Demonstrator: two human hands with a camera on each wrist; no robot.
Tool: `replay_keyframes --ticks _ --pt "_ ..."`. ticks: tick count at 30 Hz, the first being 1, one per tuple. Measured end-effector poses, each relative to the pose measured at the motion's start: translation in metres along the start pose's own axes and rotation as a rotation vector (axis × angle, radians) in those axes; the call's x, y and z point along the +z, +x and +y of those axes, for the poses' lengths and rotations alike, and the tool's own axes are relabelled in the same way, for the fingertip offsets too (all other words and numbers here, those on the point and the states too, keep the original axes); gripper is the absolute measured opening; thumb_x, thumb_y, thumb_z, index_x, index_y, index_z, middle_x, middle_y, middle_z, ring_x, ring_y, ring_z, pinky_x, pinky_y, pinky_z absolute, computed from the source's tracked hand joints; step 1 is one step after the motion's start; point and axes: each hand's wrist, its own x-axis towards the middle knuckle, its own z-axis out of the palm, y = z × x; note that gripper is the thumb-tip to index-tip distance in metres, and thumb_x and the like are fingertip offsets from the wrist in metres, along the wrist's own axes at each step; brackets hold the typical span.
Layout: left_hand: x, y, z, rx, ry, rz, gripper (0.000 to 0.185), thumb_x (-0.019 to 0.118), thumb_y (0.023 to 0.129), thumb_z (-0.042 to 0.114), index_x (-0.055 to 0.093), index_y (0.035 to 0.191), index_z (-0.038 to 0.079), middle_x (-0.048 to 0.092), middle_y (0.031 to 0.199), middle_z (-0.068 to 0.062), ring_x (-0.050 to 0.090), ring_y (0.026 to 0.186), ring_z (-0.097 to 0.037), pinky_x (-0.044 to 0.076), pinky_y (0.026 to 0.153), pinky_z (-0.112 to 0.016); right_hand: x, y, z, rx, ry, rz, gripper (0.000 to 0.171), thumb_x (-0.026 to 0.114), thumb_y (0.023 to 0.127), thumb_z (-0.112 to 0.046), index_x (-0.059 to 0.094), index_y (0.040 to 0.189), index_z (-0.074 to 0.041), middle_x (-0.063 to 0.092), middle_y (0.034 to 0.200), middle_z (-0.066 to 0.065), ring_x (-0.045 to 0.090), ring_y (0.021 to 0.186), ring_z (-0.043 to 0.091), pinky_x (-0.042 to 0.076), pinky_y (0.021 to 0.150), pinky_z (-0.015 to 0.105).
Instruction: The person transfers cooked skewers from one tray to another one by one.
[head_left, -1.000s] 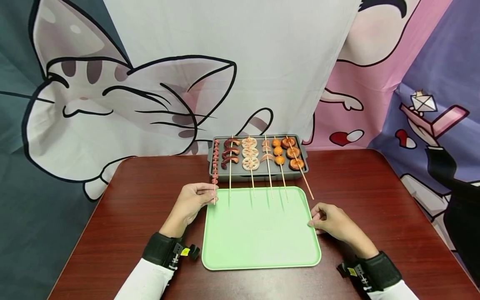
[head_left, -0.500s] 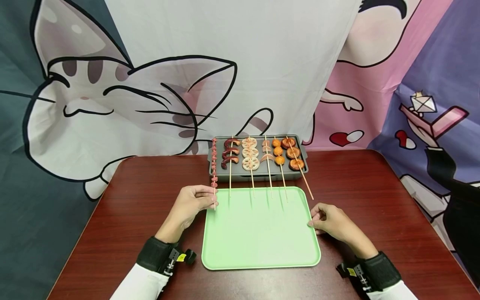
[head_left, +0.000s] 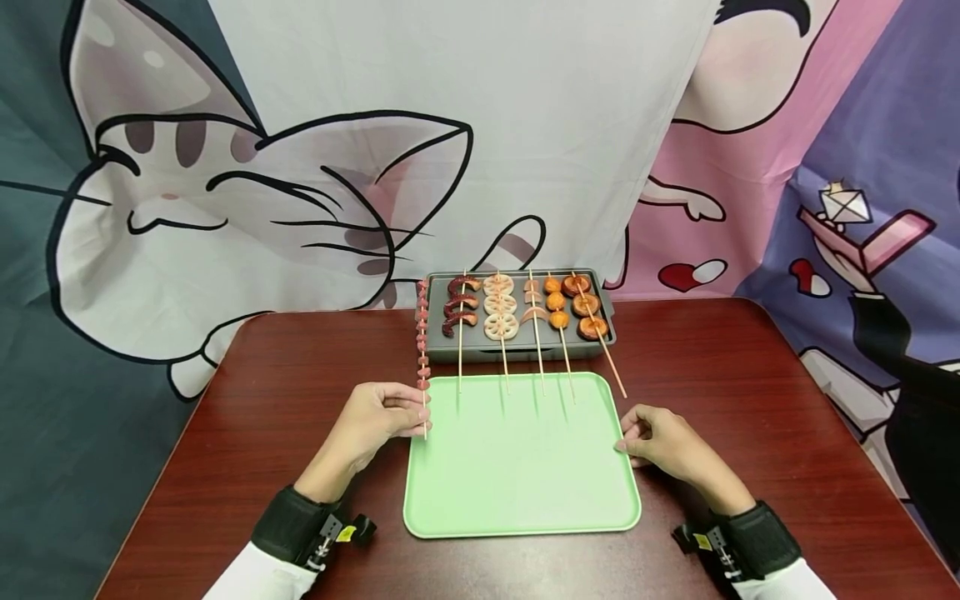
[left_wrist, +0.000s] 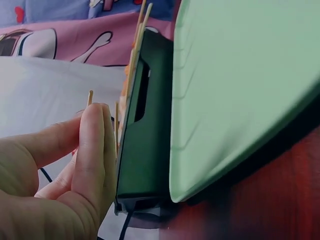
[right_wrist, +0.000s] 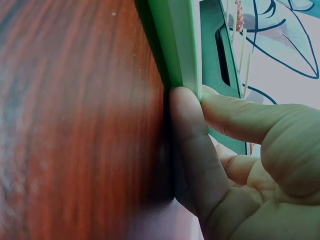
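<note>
Head view: left hand (head_left: 375,425) pinches the bare lower end of a skewer of small pink pieces (head_left: 422,350) between thumb and fingertips. The stick is off the grill pan (head_left: 517,343), hanging just past the pan's left edge, its lower tip at the far-left corner of the green tray (head_left: 525,492). Left wrist view shows the stick end poking up behind the curled fingers (left_wrist: 92,150), w/ the tray rim and dark pan wall right beside them.

Right hand (head_left: 660,442) sits at the tray's right edge, thumb and fingers curled onto the rim. Right wrist view confirms it: fingers (right_wrist: 195,150) pressed against the green rim, apparently steadying it; the hand holds nothing else.

Progress, as I judge it: very early. Tray is bare, nothing laid on it yet. One skewer is lifted and on its way; five remain on the pan.

Pan contents, left to right:
- dark red curved pieces skewer (head_left: 460,307)
- lotus root slices skewer (head_left: 499,308)
- pale pink pieces skewer (head_left: 533,304)
- orange balls skewer (head_left: 557,304)
- brown rounds skewer (head_left: 587,307)

All five handles stick out over the pan's near edge; several tips reach over the tray's far rim. Pan sits at the far edge of the wooden table (head_left: 225,433), mid-width; tray just in front of it, nearer the person.
</note>
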Motion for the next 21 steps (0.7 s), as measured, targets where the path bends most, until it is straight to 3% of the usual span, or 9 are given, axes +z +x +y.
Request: replay_keyframes --ticks 6,14,21 --pt "0.001 -0.009 -0.003 -0.017 0.026 -0.02 0.036 0.071 0.088 -0.012 0.058 0.119 -0.026 0.073 0.101 -0.025 0.075 0.076 -0.014 0.066 0.076 -0.034 0.0 0.001 0.001 0.005 -0.007 0.003 0.02 0.076 0.092 -0.009 0.062 0.1 0.002 0.063 0.083 0.008 0.067 0.072 0.017 0.062 0.064 0.027" --pt "0.0 -0.021 -0.011 -0.029 0.061 -0.036 0.033 0.072 0.089 -0.01 0.058 0.115 -0.026 0.071 0.088 -0.012 0.075 0.075 -0.014 0.067 0.075 -0.034 0.001 0.0 -0.004 0.002 0.001 0.003 0.021 0.077 0.091 -0.009 0.061 0.1 0.003 0.062 0.083 0.008 0.066 0.072 0.017 0.062 0.062 0.027" --pt "0.004 -0.033 -0.013 -0.05 0.086 -0.068 0.029 0.071 0.088 -0.012 0.059 0.112 -0.024 0.07 0.084 -0.013 0.074 0.074 -0.015 0.067 0.073 -0.033 0.001 -0.001 -0.004 0.004 0.016 0.003 0.023 0.078 0.091 -0.009 0.062 0.101 0.004 0.062 0.084 0.008 0.066 0.072 0.017 0.062 0.062 0.027"
